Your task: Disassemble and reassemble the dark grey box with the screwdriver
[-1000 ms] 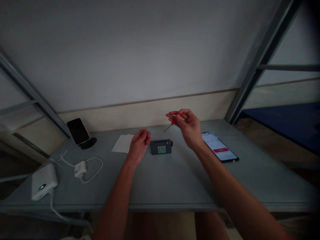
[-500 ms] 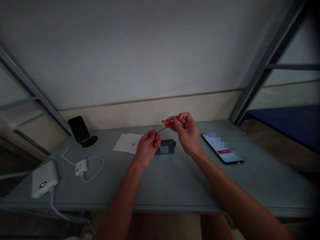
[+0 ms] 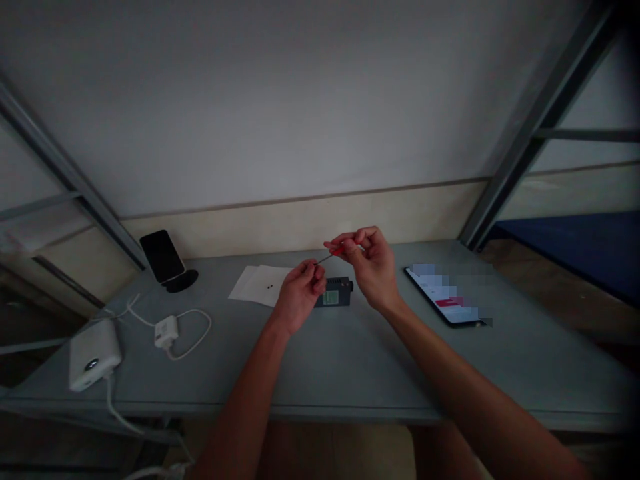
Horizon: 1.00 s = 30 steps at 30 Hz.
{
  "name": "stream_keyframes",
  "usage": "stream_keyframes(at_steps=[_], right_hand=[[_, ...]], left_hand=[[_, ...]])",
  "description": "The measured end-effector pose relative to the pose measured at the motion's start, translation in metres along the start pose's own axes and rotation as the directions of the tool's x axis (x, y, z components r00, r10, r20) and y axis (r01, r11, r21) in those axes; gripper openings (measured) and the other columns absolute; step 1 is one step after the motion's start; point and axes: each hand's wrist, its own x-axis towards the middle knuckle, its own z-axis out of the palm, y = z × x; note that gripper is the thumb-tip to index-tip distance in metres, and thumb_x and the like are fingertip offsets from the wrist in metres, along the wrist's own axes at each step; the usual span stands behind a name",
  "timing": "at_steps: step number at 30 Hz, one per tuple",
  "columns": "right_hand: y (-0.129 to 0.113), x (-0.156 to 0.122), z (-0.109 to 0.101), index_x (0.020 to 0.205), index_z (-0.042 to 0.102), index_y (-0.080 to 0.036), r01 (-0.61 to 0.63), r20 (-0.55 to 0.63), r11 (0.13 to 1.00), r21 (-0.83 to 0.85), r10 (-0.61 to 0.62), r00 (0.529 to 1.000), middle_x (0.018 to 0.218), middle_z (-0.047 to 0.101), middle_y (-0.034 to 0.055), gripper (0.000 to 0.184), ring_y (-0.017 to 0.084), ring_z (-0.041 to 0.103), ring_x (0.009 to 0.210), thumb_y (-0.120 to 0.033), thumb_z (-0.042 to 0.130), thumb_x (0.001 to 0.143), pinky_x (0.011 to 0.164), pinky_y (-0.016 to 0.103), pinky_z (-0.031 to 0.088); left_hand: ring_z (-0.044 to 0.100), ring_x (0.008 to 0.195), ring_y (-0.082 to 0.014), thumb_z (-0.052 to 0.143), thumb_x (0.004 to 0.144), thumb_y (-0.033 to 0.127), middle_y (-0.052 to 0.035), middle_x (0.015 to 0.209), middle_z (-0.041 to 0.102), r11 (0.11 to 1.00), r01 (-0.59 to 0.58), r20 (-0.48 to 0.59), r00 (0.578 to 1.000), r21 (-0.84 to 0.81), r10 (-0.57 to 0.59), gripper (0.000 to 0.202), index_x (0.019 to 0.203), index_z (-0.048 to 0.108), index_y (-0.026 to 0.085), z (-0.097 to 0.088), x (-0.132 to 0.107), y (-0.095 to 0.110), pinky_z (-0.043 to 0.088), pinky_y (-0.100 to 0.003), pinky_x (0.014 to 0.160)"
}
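Observation:
A screwdriver with a red handle [image 3: 339, 250] and a thin dark shaft is in my right hand [image 3: 373, 267], its fingers pinched round the handle. The shaft slants down to the left, to the fingertips of my left hand [image 3: 303, 290]. Those fingers are closed at the tip of the shaft; whatever they pinch there is too small and hidden to make out. Behind and below the hands sits a dark box-shaped device [image 3: 337, 293] with vent slots and a pale label, its left part covered by my left hand. Small dark bits, perhaps screws, lie on white paper [image 3: 255, 283] left of it.
To the right a large phone [image 3: 445, 297] lies with its screen lit. At the left are a dark-screened device on a stand [image 3: 163, 257], a white adapter [image 3: 167, 331] with a cable, and a white power bank [image 3: 95, 355]. The grey desk [image 3: 350, 373] meets a wall behind.
The view has shifted slightly, so things on the desk appear a little further right. My left hand has come slightly closer to my right hand; both keep their grip.

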Motion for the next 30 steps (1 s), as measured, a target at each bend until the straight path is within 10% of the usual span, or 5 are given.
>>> stream_keyframes(at_steps=[9,16,26,30], right_hand=[[0.003,-0.002,0.001,0.09,0.044,-0.025,0.079,0.001,0.997,-0.004,-0.079,0.997,0.096,0.069,0.0017,0.024,0.016,0.072,0.088,-0.035,0.066,0.092,0.08,0.034,0.06],[0.006,0.003,-0.008,0.097,0.054,-0.023,0.078,0.094,0.995,-0.064,-0.072,0.993,0.099,0.071,0.0035,0.015,0.014,0.07,0.079,-0.034,0.063,0.094,0.067,0.029,0.058],[0.024,0.003,-0.014,0.1,0.057,-0.023,0.101,0.093,0.978,-0.184,-0.085,0.992,0.089,0.069,0.0016,0.015,0.015,0.068,0.079,-0.037,0.059,0.096,0.071,0.032,0.058],[0.021,0.004,-0.017,0.1,0.057,-0.022,0.14,0.036,0.963,-0.232,-0.136,0.99,0.086,0.068,0.0015,0.014,0.014,0.066,0.074,-0.036,0.055,0.099,0.072,0.033,0.056]], left_hand=[[0.042,0.058,-0.0052,0.07,0.088,0.035,0.0026,0.075,0.05,0.959,-0.098,-0.026,0.994,0.266,0.109,0.024,0.097,0.059,0.016,-0.001,0.003,-0.01,0.031,-0.019,0.053],[0.055,0.071,-0.0117,0.056,0.096,0.035,-0.0019,0.078,0.063,0.546,-0.271,0.059,0.926,0.793,0.373,0.022,0.097,0.067,0.016,-0.002,0.001,-0.009,0.042,-0.023,0.065],[0.062,0.082,-0.0148,0.045,0.102,0.03,-0.0044,0.088,0.066,0.292,-0.338,0.131,0.824,0.895,0.552,0.022,0.11,0.063,0.019,-0.008,0.002,-0.019,0.048,-0.027,0.077],[0.062,0.094,-0.0182,0.046,0.1,0.022,-0.0081,0.097,0.065,0.057,-0.383,0.276,0.752,0.922,0.599,0.016,0.102,0.062,0.019,-0.002,-0.008,-0.017,0.05,-0.031,0.084]])
